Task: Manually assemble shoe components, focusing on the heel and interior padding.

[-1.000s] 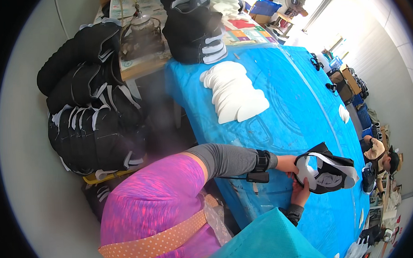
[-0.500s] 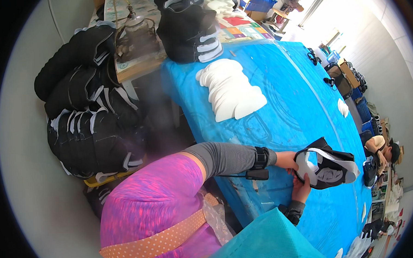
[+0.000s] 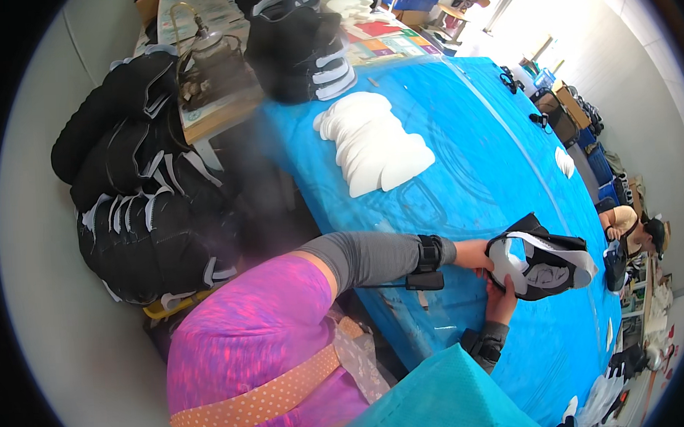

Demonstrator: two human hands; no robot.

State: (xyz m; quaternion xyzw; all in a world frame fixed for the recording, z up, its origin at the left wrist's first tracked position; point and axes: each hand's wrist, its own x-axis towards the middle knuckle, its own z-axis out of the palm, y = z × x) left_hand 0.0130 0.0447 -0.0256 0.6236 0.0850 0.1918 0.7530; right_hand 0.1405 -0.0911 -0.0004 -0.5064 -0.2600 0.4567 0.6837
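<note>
A black shoe upper with a white and grey lining is held out over the blue-covered table. My left hand grips its near edge from the left. Just below, my right hand pinches the same end, thumb against the pale lining. Both sets of fingers are closed on it, partly hidden behind the material. Pale, crumpled-looking material shows inside the opening. To the left of the hands lies a fanned stack of white, rounded flat pieces on the table.
The blue-covered table stretches away from me. Stacked black uppers stand at its far left, with more piled black uppers beside the wall. A metal pot with a hose stands on a side table. Another person sits across the table.
The shoe upper and both hands have shifted up slightly in the view, and the upper is tilted a little differently. My grip on it looks the same. The person across has moved upright.
</note>
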